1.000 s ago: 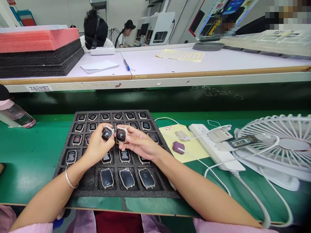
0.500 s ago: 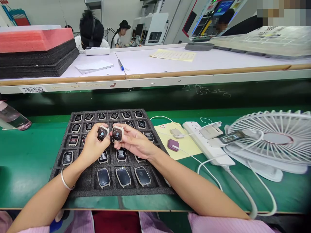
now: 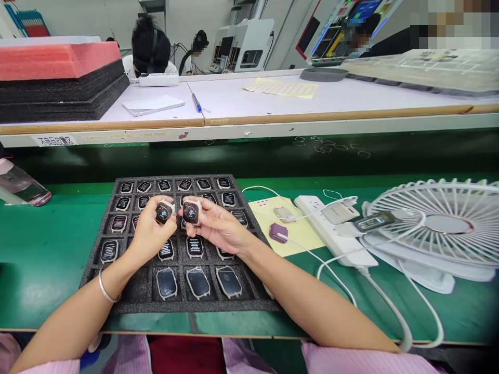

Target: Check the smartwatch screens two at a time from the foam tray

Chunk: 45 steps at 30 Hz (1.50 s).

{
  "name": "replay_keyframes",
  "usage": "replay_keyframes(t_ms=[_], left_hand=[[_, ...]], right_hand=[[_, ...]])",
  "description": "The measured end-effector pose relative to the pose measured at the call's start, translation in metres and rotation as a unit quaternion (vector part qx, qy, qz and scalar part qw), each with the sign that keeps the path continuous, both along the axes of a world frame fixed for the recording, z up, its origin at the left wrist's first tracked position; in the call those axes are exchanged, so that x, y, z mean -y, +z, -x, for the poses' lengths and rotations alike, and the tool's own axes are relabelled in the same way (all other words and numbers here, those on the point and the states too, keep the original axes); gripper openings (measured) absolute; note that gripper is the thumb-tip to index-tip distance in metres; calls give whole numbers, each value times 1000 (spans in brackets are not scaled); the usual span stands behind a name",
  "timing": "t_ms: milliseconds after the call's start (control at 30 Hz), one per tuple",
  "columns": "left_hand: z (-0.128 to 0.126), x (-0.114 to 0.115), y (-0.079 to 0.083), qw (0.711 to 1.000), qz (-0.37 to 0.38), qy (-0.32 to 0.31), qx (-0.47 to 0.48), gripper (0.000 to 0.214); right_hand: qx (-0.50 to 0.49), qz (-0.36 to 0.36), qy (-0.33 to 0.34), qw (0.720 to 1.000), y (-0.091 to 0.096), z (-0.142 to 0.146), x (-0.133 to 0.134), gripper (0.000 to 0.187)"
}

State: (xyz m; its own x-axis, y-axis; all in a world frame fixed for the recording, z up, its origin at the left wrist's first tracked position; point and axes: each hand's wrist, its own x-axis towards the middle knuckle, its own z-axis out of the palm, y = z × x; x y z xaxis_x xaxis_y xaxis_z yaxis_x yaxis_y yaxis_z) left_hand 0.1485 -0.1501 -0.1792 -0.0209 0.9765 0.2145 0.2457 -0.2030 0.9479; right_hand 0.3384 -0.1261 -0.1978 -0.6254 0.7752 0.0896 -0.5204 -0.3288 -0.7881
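Above green counter (image 3: 50, 249) and foam tray (image 3: 175, 306), gripping one watch (image 3: 164, 211) in left hand (image 3: 150, 231); holding another watch (image 3: 191, 212) in right hand (image 3: 218, 226).

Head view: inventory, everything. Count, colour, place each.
Bench: 1, green, foreground
Tray: 1, dark-grey, on bench
Stored watches: 20-plus, dark-faced, in tray
Held watches: 2, dark-faced, above tray
Shelf: 1, white, behind
Foam: 1 stack, pink/black, shelf
Pen: 1, blue, shelf
Pad: 1, white, shelf
Cases: several, clear, shelf
Sheets: 2, yellow, bench/shelf
Blocks: 2, purple/pale, on sheet
Fan: 1, white, right
Strip: 1, white, beside fan
Cables: several, white, right
Bottle: 1, clear/pink, left
People: 3-plus, two white-clad, background
Machines: several, white/grey, background
Bangle: 1, silver, left wrist
Left grip: 1, bare, on watch
Right grip: 1, bare, on watch
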Motion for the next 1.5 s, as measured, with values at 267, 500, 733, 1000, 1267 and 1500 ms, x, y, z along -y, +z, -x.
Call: replay_keyframes(t_ms=[267,500,733,1000,1267,1500], left_hand=[[1,0,0,1000,6,4,-6,35],[-1,1,3,1000,10,0,6,36],[0,2,3,1000,-6,5,-13,33],[0,2,3,1000,-9,-3,-18,32],[-1,2,2,1000,-6,-16,-6,33],[-1,2,1,1000,-14,-16,-13,32]], right_hand=[[-2,2,6,1000,0,0,0,48],[2,-3,2,1000,1,0,2,49],[-6,0,5,1000,2,0,2,49],[1,-1,8,1000,1,0,1,49],[0,6,7,1000,1,0,1,49],[-3,-4,7,1000,1,0,2,49]])
